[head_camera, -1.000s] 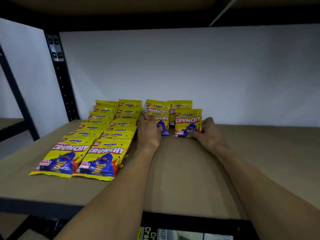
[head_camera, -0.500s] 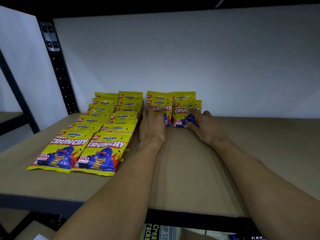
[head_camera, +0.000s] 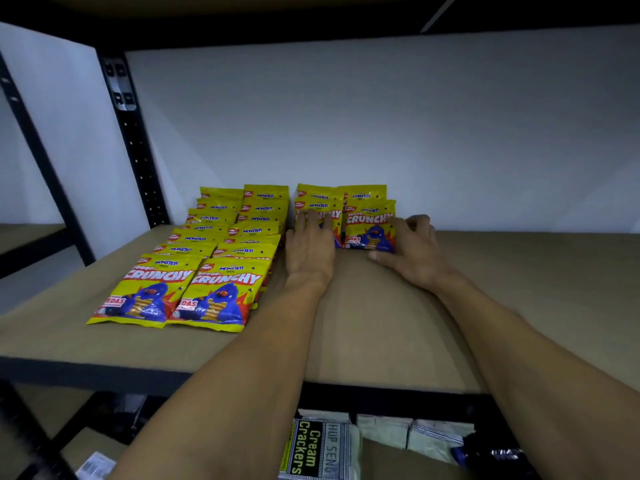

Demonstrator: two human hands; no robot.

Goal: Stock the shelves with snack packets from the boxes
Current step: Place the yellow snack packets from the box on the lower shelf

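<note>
Yellow "Crunchy" snack packets lie on the brown shelf board (head_camera: 381,323). Two long overlapping rows (head_camera: 221,292) run from the front left back to the wall. Two short rows stand against the wall beside them. My left hand (head_camera: 310,247) rests with straight fingers on the front packet of the third row (head_camera: 334,216), hiding most of it. My right hand (head_camera: 412,247) holds the front packet of the fourth row (head_camera: 369,226), fingers curled round its right edge and thumb under its lower corner.
A black perforated upright (head_camera: 135,143) stands at the back left, a white wall behind the shelf. Bare board stretches to the right of my right hand. Below the shelf edge a Cream Crackers pack (head_camera: 308,448) and pale packets (head_camera: 440,438) lie in a box.
Both hands slid the two front packets back toward the wall, tight against the packets behind. My right hand's fingers moved from the packet's face to curl round its right edge.
</note>
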